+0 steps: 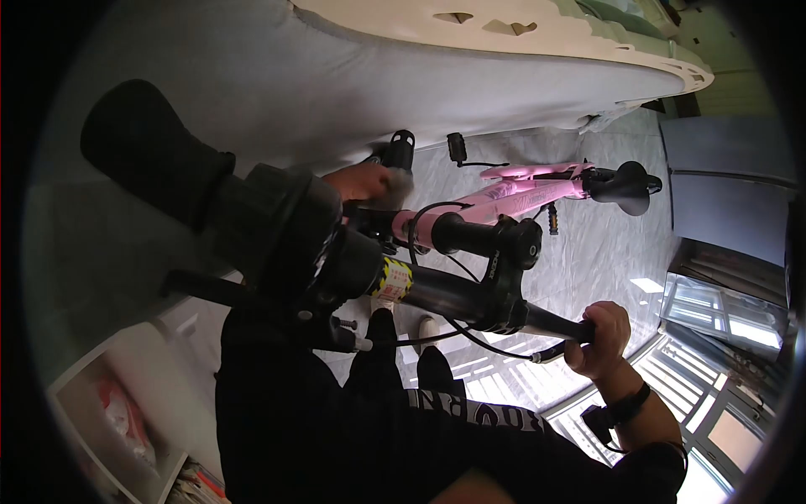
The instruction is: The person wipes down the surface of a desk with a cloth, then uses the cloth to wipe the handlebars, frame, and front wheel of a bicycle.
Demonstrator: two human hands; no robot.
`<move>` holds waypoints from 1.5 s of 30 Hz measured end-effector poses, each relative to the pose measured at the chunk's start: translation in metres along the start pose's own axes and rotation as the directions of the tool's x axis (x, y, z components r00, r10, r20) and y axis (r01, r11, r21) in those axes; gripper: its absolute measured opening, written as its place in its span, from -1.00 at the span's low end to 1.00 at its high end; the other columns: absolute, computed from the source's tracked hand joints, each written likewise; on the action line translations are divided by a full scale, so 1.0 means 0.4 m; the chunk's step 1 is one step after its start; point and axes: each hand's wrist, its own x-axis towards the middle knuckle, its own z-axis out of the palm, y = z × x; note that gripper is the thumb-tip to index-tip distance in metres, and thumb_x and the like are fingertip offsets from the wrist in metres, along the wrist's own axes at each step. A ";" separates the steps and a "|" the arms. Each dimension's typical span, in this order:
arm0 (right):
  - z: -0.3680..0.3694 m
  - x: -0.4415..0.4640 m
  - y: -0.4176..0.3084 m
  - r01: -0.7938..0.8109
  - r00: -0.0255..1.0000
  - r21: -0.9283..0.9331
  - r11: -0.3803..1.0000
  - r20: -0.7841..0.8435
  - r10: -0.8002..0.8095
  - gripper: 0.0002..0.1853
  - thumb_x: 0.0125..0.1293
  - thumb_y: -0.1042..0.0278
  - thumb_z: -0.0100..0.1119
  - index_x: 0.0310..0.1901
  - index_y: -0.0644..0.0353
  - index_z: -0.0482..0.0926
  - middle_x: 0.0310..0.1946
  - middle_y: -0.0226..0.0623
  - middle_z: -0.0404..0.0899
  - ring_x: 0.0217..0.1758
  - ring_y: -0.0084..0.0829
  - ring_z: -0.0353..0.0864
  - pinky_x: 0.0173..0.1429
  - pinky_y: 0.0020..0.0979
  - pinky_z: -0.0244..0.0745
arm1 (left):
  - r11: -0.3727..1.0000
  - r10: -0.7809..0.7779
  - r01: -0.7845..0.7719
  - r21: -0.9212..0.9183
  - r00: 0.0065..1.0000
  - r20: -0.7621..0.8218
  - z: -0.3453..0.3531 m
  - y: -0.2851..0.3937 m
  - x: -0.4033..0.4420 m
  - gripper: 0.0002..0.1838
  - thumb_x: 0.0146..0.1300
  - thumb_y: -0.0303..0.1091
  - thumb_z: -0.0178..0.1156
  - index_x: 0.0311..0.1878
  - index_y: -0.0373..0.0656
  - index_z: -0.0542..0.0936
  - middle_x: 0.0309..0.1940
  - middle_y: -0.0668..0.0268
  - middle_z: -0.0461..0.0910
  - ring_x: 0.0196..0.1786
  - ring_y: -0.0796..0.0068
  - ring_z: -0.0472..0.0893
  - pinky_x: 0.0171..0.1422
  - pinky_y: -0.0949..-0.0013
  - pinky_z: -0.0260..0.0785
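Note:
A pink bicycle with a black handlebar fills the middle of the head view. My right hand, with a black strap at its wrist, is wrapped around one end of the handlebar. Close to the camera looms the other end, a black grip with a brake lever. Beyond it my left hand is beside the front of the pink frame, partly hidden and smeared by motion. A blurred greyish patch covers its fingers; I cannot make out what it is.
A bed with a cream carved edge runs along the top. Grey tiled floor lies under the bicycle. At right stands a grey cabinet or fridge; bright windows are lower right. A white shelf holds a red-and-white package.

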 end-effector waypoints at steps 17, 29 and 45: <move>0.002 0.012 -0.007 -0.047 0.999 0.081 0.996 -0.004 0.047 -0.60 -0.03 0.24 0.32 -0.19 0.29 0.50 -0.43 -0.12 0.50 -0.42 -0.11 0.52 -0.30 -0.21 0.41 | -0.119 -0.298 -0.743 -0.659 0.660 -0.690 0.187 -0.224 -0.536 -0.50 0.45 0.12 0.00 0.19 -0.04 0.57 0.11 0.19 0.62 0.11 0.10 0.62 0.24 0.00 0.48; 0.004 0.009 -0.024 -0.042 0.998 0.142 0.989 -0.044 0.048 -0.66 0.09 0.26 0.36 -0.17 0.23 0.50 -0.43 -0.19 0.52 -0.42 -0.17 0.56 -0.30 -0.23 0.44 | 0.208 -0.099 -0.837 -0.507 0.497 -0.862 0.585 -0.082 -0.264 -0.41 0.44 0.09 -0.14 0.24 -0.20 0.48 0.21 0.16 0.54 0.24 0.13 0.53 0.38 0.02 0.36; 0.005 0.013 -0.022 -0.003 0.998 0.145 0.989 -0.064 0.013 -0.62 0.04 0.27 0.39 -0.16 0.23 0.48 -0.44 -0.23 0.51 -0.43 -0.20 0.55 -0.32 -0.26 0.42 | 0.572 0.049 0.480 0.665 0.789 -0.612 0.436 0.142 -0.152 -0.60 0.43 -0.16 -0.10 0.22 -0.01 0.52 0.22 0.31 0.56 0.28 0.26 0.50 0.42 0.14 0.21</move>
